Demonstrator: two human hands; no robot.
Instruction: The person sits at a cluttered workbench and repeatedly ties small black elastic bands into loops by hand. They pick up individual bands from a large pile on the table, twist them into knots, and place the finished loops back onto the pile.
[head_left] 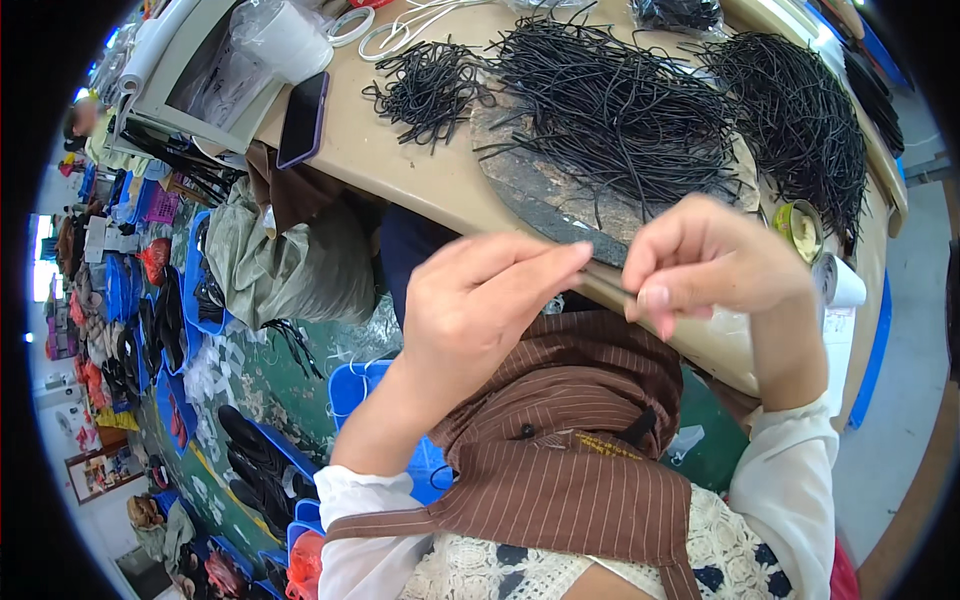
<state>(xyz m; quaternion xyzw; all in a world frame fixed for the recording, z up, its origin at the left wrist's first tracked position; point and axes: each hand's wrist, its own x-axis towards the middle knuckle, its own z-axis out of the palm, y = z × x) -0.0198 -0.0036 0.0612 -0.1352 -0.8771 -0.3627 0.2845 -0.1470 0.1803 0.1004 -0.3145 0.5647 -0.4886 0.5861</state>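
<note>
Above my lap, at the table's near edge, my left hand [475, 305] and my right hand [715, 265] face each other, fingers pinched. A short length of thin dark cord [612, 286] seems to run between their fingertips, blurred and partly hidden by the fingers. Just beyond them, a large heap of thin black cords [620, 110] lies on a worn round board [515, 190]. To its left is a smaller tangle of black cords [425, 90]. Another thick bunch of black cords [795, 125] spreads over the table's right side.
A purple-edged phone [303, 120] lies on the tan table [400, 175] at the left, near a wrapped white spool [285, 42]. An open tin [799, 230] and a white roll [846, 284] stand at right. A grey-green sack [290, 260] and blue bins [205, 290] sit lower left.
</note>
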